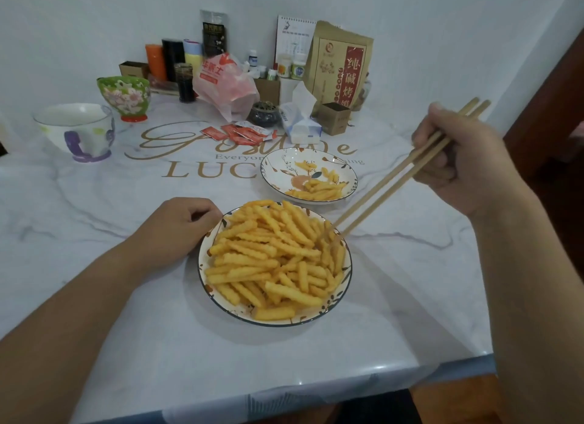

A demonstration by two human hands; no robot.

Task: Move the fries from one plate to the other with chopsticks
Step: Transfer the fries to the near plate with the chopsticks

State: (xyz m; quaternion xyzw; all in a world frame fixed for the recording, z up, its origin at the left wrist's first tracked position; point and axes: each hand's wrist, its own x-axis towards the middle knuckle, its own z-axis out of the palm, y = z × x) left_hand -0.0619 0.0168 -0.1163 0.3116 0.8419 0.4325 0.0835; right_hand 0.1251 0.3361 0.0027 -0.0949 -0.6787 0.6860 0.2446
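Now R hand (464, 167) clamped on chopsticks (392, 183), tips at fries (275, 256), L hand (177, 231) loosely curled beside plate (205, 284).

Chopsticks (401, 180) tips lost among the fries (275, 256); unclear whether gripping one. Far packet labels too small to read.

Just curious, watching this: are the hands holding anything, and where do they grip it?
The right hand holds the chopsticks near their upper ends. The left hand holds nothing.
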